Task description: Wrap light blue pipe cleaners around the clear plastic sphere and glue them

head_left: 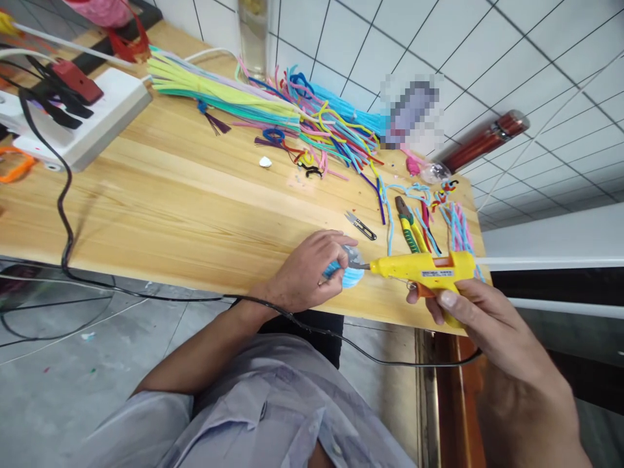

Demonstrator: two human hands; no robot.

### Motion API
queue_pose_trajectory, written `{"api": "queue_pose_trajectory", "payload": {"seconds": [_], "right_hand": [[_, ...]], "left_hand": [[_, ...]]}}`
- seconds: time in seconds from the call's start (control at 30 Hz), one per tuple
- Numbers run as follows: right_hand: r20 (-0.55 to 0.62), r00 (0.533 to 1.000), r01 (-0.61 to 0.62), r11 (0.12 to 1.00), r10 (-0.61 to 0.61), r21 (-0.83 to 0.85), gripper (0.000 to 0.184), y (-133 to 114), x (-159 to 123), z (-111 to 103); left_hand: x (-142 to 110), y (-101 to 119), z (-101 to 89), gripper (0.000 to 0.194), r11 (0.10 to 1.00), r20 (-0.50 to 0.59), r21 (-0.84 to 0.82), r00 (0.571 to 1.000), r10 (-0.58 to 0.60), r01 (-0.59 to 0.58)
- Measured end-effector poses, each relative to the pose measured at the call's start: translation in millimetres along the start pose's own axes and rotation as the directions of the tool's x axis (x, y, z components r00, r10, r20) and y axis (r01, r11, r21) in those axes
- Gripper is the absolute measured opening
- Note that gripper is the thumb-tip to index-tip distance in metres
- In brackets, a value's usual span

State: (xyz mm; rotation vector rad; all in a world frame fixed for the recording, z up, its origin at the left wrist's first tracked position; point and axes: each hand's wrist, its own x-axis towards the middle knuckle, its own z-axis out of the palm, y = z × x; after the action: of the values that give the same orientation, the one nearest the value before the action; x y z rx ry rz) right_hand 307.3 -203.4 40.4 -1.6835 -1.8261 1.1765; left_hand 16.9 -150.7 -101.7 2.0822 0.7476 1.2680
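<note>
My right hand [487, 318] is wrapped round the grip of a yellow glue gun [419, 270], fingers by its orange trigger. The gun's dark nozzle points left and reaches a light blue, rounded piece [351, 278] that looks wound from pipe cleaner. Around that piece the fingers of my left hand [312, 270] are closed, low over the table's front edge. Something greyish and clear shows at its top, but my fingers hide part of it. A black cord [341, 338] trails from the gun across my front to the left.
Beyond my hands lie thread snips [361, 225] and green-yellow pliers [409, 224]. Bundled pipe cleaners [229, 97] stretch along the back. A white power strip [107, 117] with plugs is at the left. A red cylinder [487, 140] stands near the tiled wall.
</note>
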Motion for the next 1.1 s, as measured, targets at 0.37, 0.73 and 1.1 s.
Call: {"api": "queue_pose_trajectory", "payload": {"seconds": [0.37,0.73,1.1], "right_hand": [[-0.008,1.000,-0.021,0.999,0.021,-0.048,0.044,-7,8,0],[0.002,1.000,0.014,0.996,-0.014,-0.089,0.039,-14,14,4],[0.016,0.999,0.034,0.994,-0.032,-0.106,0.037,-7,14,1]], "left_hand": [[1,-1,-1.6,0.021,1.000,0.012,-0.007,1.000,0.012,-0.012],[0,-1,-1.3,0.025,0.999,0.002,-0.035,1.000,0.014,-0.013],[-1,-2,0.5,0.024,0.999,-0.017,-0.026,0.999,0.033,-0.033]]}}
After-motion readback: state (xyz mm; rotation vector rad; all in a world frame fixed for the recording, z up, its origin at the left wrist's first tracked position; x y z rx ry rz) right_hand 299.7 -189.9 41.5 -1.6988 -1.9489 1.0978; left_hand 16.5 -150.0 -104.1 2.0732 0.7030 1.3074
